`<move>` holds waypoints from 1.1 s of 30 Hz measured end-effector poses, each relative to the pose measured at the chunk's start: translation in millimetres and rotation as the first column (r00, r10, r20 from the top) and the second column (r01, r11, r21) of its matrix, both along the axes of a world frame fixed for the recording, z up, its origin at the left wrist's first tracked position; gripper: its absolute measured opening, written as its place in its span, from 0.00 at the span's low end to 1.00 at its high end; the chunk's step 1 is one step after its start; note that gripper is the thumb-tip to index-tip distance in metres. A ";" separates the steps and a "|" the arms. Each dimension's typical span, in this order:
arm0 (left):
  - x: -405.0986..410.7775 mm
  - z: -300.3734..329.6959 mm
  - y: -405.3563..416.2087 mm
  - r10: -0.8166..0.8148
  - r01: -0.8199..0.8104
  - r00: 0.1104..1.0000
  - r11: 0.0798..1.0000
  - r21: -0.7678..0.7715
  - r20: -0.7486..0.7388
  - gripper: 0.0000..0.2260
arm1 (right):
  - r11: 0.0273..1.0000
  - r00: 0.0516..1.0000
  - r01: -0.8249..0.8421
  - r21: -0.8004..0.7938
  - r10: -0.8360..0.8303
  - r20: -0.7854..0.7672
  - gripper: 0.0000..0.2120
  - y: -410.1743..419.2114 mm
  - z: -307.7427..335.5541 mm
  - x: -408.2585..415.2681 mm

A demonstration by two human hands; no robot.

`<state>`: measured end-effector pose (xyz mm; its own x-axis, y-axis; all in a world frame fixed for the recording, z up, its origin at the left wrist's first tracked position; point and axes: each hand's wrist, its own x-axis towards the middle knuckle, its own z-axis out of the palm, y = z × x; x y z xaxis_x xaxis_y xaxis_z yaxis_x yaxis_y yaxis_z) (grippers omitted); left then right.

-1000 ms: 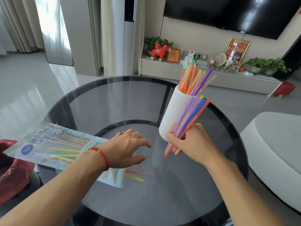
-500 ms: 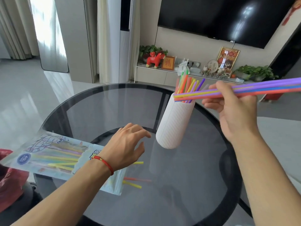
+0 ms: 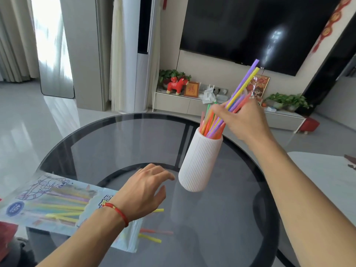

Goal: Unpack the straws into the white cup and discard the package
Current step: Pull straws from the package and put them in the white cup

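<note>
Right hand (image 3: 243, 120): fingers pinch a bunch of straws (image 3: 241, 87), lower ends in the white cup (image 3: 200, 160).
Left hand (image 3: 143, 191): fingers spread, loosely bent, over the package (image 3: 48, 203) at the table's (image 3: 221, 228) left edge.

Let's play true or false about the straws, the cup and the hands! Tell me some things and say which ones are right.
1. The right hand holds a bunch of straws with their lower ends in the white cup. True.
2. The white cup is lying on its side. False: it stands upright on the glass table.
3. The left hand grips the cup. False: it hovers open beside it, holding nothing.
4. The package still has straws in it. True.
5. A few loose straws lie on the table by the package's open end. True.
6. The package is crumpled in the right hand. False: it lies flat on the table.
</note>
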<state>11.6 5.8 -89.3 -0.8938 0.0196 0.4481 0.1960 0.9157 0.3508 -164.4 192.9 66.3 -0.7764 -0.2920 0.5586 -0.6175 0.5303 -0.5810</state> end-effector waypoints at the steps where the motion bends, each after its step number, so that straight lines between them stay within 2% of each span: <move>1: -0.3 0.4 -0.3 0.001 -0.001 1.000 1.000 -0.001 -0.002 0.14 | 0.999 1.000 0.003 -0.043 -0.004 -0.019 0.14 -0.4 2.5 0.8; 4: -0.3 1.1 -1.6 0.009 -0.009 1.000 1.000 -0.008 0.000 0.15 | 0.993 0.994 0.006 -0.118 -0.019 -0.106 0.14 -1.2 11.1 5.4; 9: 0.1 1.1 -2.4 0.009 -0.009 1.000 1.000 -0.004 -0.002 0.15 | 0.990 0.966 -0.040 -0.137 0.003 -0.259 0.33 -3.6 10.2 12.5; 11: -0.5 0.5 -2.9 0.010 -0.010 1.000 1.000 -0.003 -0.001 0.16 | 0.976 0.949 -0.096 -0.197 0.030 -0.314 0.37 -6.4 9.8 15.5; 14: -0.6 -0.5 -3.7 0.010 -0.010 1.000 1.000 0.003 -0.007 0.16 | 0.943 0.911 -0.150 -0.297 0.015 -0.412 0.36 -10.3 13.8 18.6; 17: -0.9 -1.4 -4.8 0.007 -0.007 1.000 1.000 0.009 -0.008 0.16 | 0.923 0.876 -0.166 -0.348 -0.023 -0.481 0.30 -12.8 16.1 18.0; 19: -2.3 -2.6 -5.7 0.009 -0.009 1.000 1.000 0.005 -0.007 0.16 | 0.959 0.878 -0.118 -0.259 -0.022 -0.478 0.22 -14.2 12.9 15.3; 21: -3.4 -3.5 -6.1 0.012 -0.012 1.000 1.000 0.003 -0.004 0.16 | 0.998 0.905 -0.016 -0.058 -0.010 -0.426 0.16 -15.8 4.2 14.1; 25: -2.2 -2.4 -9.0 0.005 -0.005 1.000 1.000 -0.009 0.027 0.18 | 0.934 0.978 -0.021 0.358 0.093 -0.187 0.19 -19.7 -15.7 18.1; 27: 0.8 -1.7 -15.1 0.000 0.003 0.996 1.000 -0.030 0.095 0.23 | 0.905 0.974 0.007 0.426 0.090 -0.207 0.21 -18.9 -14.8 19.7; 29: 6.7 -2.7 -23.3 0.005 0.010 0.972 0.998 -0.063 0.233 0.32 | 0.943 0.939 0.010 0.332 0.105 -0.327 0.20 -15.7 -9.5 24.2; 31: 14.5 -2.5 -32.7 0.027 0.010 0.913 0.996 -0.089 0.407 0.43 | 0.981 0.839 -0.048 0.188 0.141 -0.526 0.15 -12.1 -6.9 38.8; 33: 26.4 -1.8 -42.3 0.058 0.022 0.819 0.991 -0.132 0.571 0.53 | 0.971 0.785 -0.177 0.160 0.237 -0.573 0.11 -8.8 -17.6 62.5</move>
<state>38.0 -36.5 -91.0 -0.9884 0.0217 -0.1502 -0.0207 0.9612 0.2751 -101.8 184.1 48.7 -0.2257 -0.4814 0.8470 -0.9234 0.3829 -0.0284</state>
